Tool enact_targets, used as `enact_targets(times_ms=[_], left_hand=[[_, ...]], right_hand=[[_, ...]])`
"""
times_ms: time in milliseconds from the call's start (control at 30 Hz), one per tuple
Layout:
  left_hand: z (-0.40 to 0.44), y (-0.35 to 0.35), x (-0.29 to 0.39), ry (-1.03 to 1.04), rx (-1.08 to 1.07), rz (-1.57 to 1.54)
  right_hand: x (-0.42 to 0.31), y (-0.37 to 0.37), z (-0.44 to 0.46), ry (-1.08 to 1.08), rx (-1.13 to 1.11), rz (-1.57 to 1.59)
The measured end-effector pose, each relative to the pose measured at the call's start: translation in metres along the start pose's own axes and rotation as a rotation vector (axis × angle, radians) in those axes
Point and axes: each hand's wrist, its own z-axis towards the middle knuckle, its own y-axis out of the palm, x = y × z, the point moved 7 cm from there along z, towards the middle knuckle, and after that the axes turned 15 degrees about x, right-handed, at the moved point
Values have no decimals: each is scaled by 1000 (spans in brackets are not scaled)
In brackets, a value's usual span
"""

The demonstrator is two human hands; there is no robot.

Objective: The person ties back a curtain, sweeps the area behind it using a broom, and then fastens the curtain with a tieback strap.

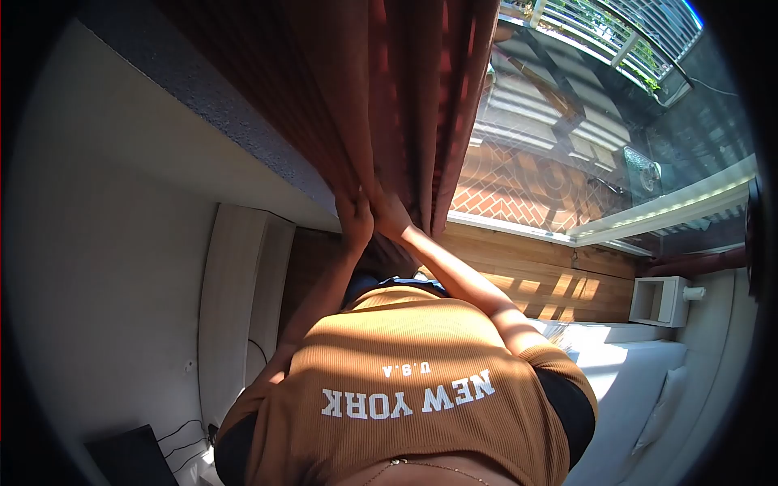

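A long dark red curtain [348, 89] hangs in folds from the top of the view and is bunched together near the middle. On its left side, my left hand [354, 219] is closed on the gathered cloth. My right hand [391, 214] is closed on the same curtain just to the right, close beside my left. The hands nearly touch, and folds of cloth partly hide the fingers. More curtain folds [442, 105] hang to the right of my hands, in front of the window side.
A glass door [559, 121] at the upper right shows a brick-paved outdoor area. Below it lie the wooden floor [527, 267], a small white shelf [658, 301] and a bed [624, 389]. A pale cabinet [235, 283] and a black screen [130, 458] are at left.
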Motion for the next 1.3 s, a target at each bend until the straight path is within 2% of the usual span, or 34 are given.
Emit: enact_targets(times_ms=[67, 200, 300, 400, 467, 500, 600, 667, 700, 733, 767, 833, 933, 1033, 1067, 1133, 1200, 1267, 1300], left_hand=[[-3, 0, -5, -29, -26, -16], [-5, 1, 15, 48, 62, -29], [-7, -1, 21, 90, 61, -7], [-12, 2, 21, 139, -8, 45], [-9, 5, 39, 229, 22, 69], [-6, 2, 35, 188, 43, 81], [5, -10, 20, 44, 93, 68], [4, -16, 8, -88, 120, -1], [7, -20, 14, -2, 165, 40], [8, -22, 19, 83, 206, 81], [7, -24, 25, 165, 244, 122], [6, -27, 31, 129, 224, 89], [4, -33, 34, 69, 220, 56], [5, -40, 33, 74, 247, 63], [3, -42, 33, 84, 253, 68], [5, -42, 31, 73, 239, 59], [6, -46, 30, 62, 226, 58], [7, -48, 29, 56, 203, 57], [8, -50, 27, 54, 211, 58]], right_hand=[[1, 0, -1, 39, -39, 16], [18, 0, -1, 184, -56, 43], [21, 1, -5, 190, -19, -14], [2, 1, -2, 31, 2, -46], [-1, 1, 2, 146, -140, -30], [-2, 1, 2, 205, -212, -22], [-13, -14, 6, -218, -106, -146], [-33, -43, 20, -297, -17, -282], [-40, -55, 24, -335, 27, -350], [-33, -68, 30, -301, 147, -289], [-20, -77, 34, -154, 249, -152], [4, -92, 38, 33, 476, -340], [-18, -119, 45, -272, 740, -705], [-20, -122, 54, -192, 748, -533], [-11, -117, 56, -147, 685, -414], [21, -99, 54, 137, 558, -27], [34, -89, 52, 250, 519, 78], [32, -96, 54, 190, 594, -103], [26, -104, 55, 95, 644, -240]])
